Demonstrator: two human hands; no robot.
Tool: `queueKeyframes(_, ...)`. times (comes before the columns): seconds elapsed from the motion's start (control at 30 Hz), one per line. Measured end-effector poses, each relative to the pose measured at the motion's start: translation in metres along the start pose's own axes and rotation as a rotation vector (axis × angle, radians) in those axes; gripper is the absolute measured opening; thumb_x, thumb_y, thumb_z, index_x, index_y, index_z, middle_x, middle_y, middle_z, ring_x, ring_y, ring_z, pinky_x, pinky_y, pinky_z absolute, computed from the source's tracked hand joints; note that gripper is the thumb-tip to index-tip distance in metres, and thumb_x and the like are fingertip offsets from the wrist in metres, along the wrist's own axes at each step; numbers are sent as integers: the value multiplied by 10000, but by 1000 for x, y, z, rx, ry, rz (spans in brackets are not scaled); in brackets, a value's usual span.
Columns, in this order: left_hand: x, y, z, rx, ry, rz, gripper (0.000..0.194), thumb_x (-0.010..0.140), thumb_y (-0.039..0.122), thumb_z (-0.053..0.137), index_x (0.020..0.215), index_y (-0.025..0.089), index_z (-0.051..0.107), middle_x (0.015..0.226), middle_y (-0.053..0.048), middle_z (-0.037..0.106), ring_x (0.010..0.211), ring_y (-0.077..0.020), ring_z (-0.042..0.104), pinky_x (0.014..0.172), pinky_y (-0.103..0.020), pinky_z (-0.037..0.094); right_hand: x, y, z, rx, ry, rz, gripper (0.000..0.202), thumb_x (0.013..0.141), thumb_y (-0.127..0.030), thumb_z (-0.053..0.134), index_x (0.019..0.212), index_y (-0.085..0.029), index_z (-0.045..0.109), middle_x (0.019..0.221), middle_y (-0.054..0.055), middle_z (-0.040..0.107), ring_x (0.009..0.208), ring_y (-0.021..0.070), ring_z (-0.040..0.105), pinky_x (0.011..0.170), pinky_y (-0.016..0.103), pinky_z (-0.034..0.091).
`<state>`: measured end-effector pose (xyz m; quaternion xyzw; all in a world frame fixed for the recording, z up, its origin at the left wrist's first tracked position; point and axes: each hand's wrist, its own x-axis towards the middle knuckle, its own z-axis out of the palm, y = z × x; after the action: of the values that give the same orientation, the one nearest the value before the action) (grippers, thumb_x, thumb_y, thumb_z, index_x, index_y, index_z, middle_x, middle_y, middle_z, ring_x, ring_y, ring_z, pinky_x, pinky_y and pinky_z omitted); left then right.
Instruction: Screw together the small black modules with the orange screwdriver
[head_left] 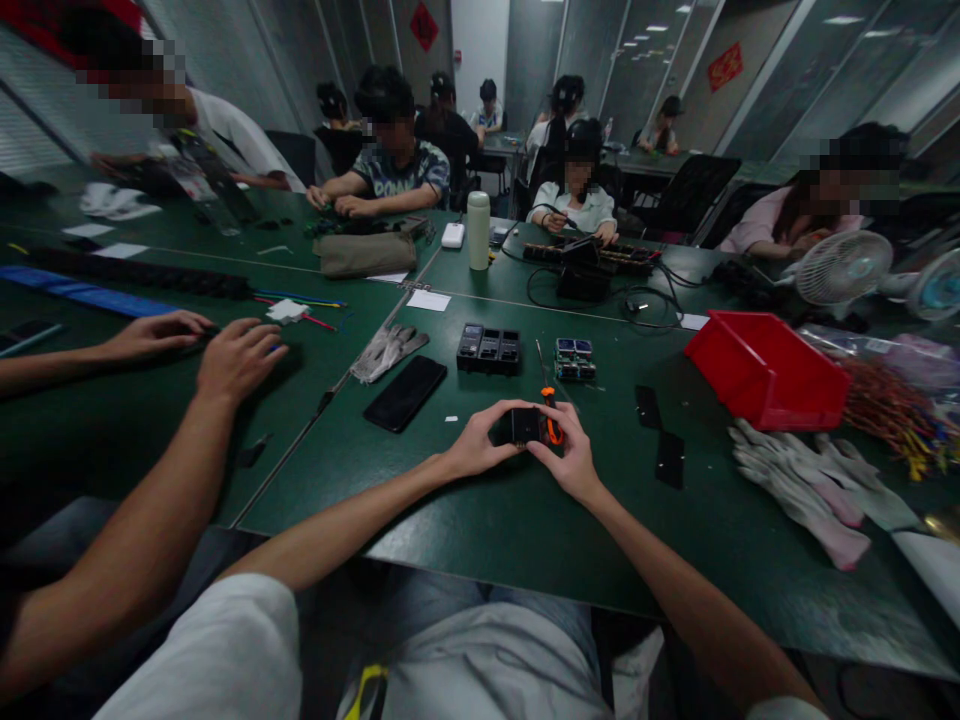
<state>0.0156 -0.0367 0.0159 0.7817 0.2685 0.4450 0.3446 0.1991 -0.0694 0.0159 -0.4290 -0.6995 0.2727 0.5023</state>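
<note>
between both hands (478,441) (574,458), black block (526,426)

A dark green table (675,560) spans the foreground of a dim room. Black chairs (691,195) stand beyond it, and a second table (643,161) sits farther back. Tall grey panels (636,65), some glassy, line the background; white lights (844,20) glow upper right. Two red wall decorations (424,26) flank a pale upright panel (480,40).
</note>
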Motion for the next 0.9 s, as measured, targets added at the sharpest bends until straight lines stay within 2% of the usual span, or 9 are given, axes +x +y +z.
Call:
queueKeyframes(0.17, 3, -3, 0, -21, -37, -24, 605, 736, 300, 673, 1281, 194, 431, 1266, -112, 525, 1173, -228, 508, 1021, -402, 384, 2, 4, 0, 50, 20, 34, 449, 753, -363, 661, 1174, -255, 550, 1136, 71, 463, 1113, 256, 478, 961, 428, 408)
queueKeyframes(0.27, 3, -8, 0, -55, -87, -89, 658, 723, 323, 686, 1300, 198, 395, 1218, -106, 555, 1111, -221, 552, 969, -391, 434, 5, 9, -1, 99, 62, 53, 416, 767, -382, 639, 1150, -241, 557, 1123, 71, 482, 1102, 258, 489, 981, 442, 394)
queueKeyframes(0.33, 3, -11, 1, -67, -106, -135, 640, 720, 334, 691, 1277, 191, 411, 1164, -102, 582, 1056, -215, 578, 917, -378, 467, 7, 12, -1, 137, 72, 90, 406, 777, -406, 619, 1138, -231, 559, 1095, 76, 500, 1049, 256, 516, 921, 434, 446)
queueKeyframes(0.4, 3, -12, 1, -79, -103, -154, 624, 713, 337, 698, 1254, 183, 428, 1140, -101, 588, 1042, -214, 580, 904, -372, 471, 7, 15, -1, 200, 52, 147, 414, 792, -423, 592, 1153, -228, 541, 1089, 82, 504, 973, 243, 542, 775, 386, 521)
queueKeyframes(0.5, 3, -11, 0, -127, -84, -165, 601, 718, 338, 694, 1237, 176, 437, 1126, -101, 590, 1030, -209, 581, 901, -365, 467, 7, 17, 0, 277, 5, 199, 433, 808, -439, 562, 1184, -231, 507, 1102, 82, 501, 891, 219, 558, 594, 308, 538)
queueKeyframes(0.7, 4, -7, 1, -203, -71, -249, 585, 748, 373, 660, 1248, 186, 422, 1116, -88, 594, 1005, -205, 585, 860, -343, 473, 9, 17, 0, 267, -6, 211, 433, 845, -446, 505, 1220, -229, 494, 1158, 88, 511, 833, 190, 566, 574, 290, 532)
queueKeyframes(0.9, 7, -11, -1, -335, 18, -342, 576, 764, 401, 634, 1247, 180, 412, 1114, -81, 589, 992, -208, 581, 868, -345, 468, 11, 21, 0, 348, 92, 239, 368, 825, -379, 568, 1157, -220, 555, 1001, 55, 555, 724, 144, 561, 549, 262, 494)
